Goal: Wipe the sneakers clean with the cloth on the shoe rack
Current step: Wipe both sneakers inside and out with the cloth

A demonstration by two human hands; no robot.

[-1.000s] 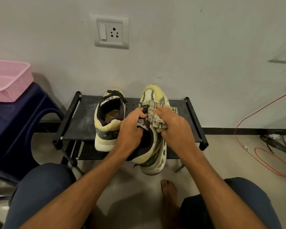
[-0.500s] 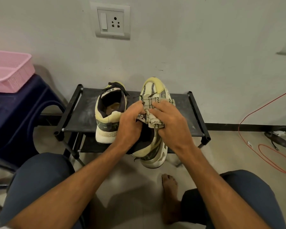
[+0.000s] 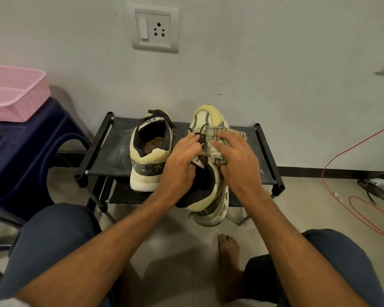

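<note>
1. Held sneaker (image 3: 208, 117): pale yellow. Its long axis runs straight away from me, with the toe toward the wall above the shoe rack (image 3: 111, 149). The heel is nearest me and overhangs the rack's front edge. The shoe is rolled slightly, so the sole faces right.
2. Left hand (image 3: 180, 167): the fingers are curled round the collar and tongue of the held sneaker, with the fingertips at the dark laces. I read this as the steadying hand.
3. Right hand (image 3: 237, 160): clenched on the bunched checked cloth (image 3: 220, 131), pressing it onto the lace area of the upper.
4. Governing relation: the uncovered toe cap lies directly ahead of the cloth, farther from me along the shoe's axis, and the right hand is the nearer one to it. I judge the next stroke should run forward along that axis while the left hand resists the push.
5. Second sneaker (image 3: 150, 158): upright on the rack top, just left of the held one, heel toward me, touched by neither hand.
6. Writing: the second sneaker's tongue tab (image 3: 152, 121) carries dark letters seen upside down. I make out a "7" and some capitals, but not the whole word. A similar tab on the held sneaker is mostly covered. The wall socket (image 3: 154, 29) shows no legible text.
</note>
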